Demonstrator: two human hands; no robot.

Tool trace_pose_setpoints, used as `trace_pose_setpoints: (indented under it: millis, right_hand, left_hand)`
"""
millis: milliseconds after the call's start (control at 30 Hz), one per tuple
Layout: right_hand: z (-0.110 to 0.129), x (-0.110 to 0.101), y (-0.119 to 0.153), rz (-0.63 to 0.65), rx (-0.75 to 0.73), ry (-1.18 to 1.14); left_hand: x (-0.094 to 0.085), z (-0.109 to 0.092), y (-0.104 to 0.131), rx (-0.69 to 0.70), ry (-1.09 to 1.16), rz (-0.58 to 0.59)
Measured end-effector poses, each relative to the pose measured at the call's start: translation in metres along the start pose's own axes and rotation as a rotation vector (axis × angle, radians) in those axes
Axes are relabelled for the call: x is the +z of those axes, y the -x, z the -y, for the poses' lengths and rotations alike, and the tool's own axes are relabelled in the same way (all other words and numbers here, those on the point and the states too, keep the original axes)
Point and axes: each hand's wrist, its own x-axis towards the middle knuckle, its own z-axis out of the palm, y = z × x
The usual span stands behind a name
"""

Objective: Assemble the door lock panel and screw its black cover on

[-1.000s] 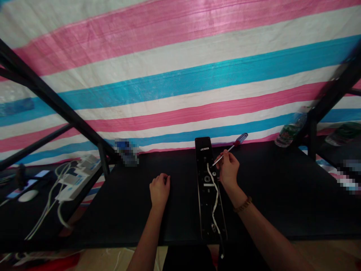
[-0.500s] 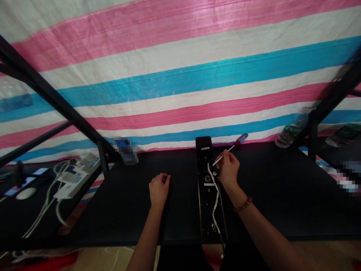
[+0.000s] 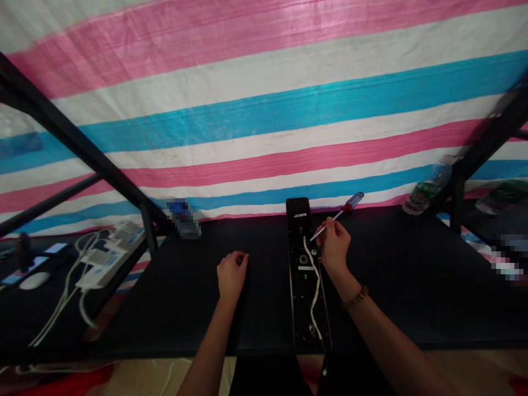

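As right fingers [image 3: 330, 224] pinch its shaft [image 3: 318, 235], the screwdriver [image 3: 347, 207] slants, tip pointing near left.

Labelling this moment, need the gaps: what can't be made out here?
All in the head view:
- Whether the screwdriver tip touches the black panel: too small and dark.
- Right hand, some fingertips: hidden behind the hand itself.
- Left hand, palm: hidden by its own back and curled fingers.
- Item at the table's far left corner: pixelated.
- Plug at the white cable's near end: too small, dark surroundings.
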Motion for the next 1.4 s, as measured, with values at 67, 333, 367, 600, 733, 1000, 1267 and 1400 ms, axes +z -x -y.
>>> trace_pose_setpoints:
  millis: [67,333,367,600,733,1000,1267,1400]
  right_hand:
    - [-0.0005,-0.0003,-0.0004,-0.004,-0.002,0.006]
    - [-0.0004,0.0004,-0.0004,-0.015,0.008,0.0]
    - [0.0001,0.0006,-0.0002,-0.015,0.007,-0.004]
    - [0.0022,0.0008,-0.0008,-0.021,0.007,-0.016]
    - [0.0022,0.0005,-0.0015,-0.024,0.009,-0.026]
    - [0.0023,0.0007,-0.0011,-0.022,0.012,-0.026]
    - [0.0004,0.0002,-0.0007,-0.012,0.0,-0.022]
    - [-0.0004,-0.0016,-0.0037,-0.023,-0.003,-0.001]
  left_hand:
    - [-0.0004,0.0008,-0.0006,0.002,0.002,0.008]
    - [-0.0018,-0.0007,-0.0011,0.009,-0.004,0.001]
    - [-0.0021,-0.001,-0.0011,0.011,-0.004,-0.001]
    - [-0.0042,-0.0003,0.0,0.006,-0.007,-0.017]
    - [-0.0022,0.0011,-0.0003,0.008,0.004,-0.029]
    - [0.0011,0.0059,0.0002,0.026,0.038,-0.038]
    - [-0.0027,0.003,0.0038,0.034,0.073,-0.038]
    - [-0.0052,0.0005,0.0038,0.024,0.101,-0.035]
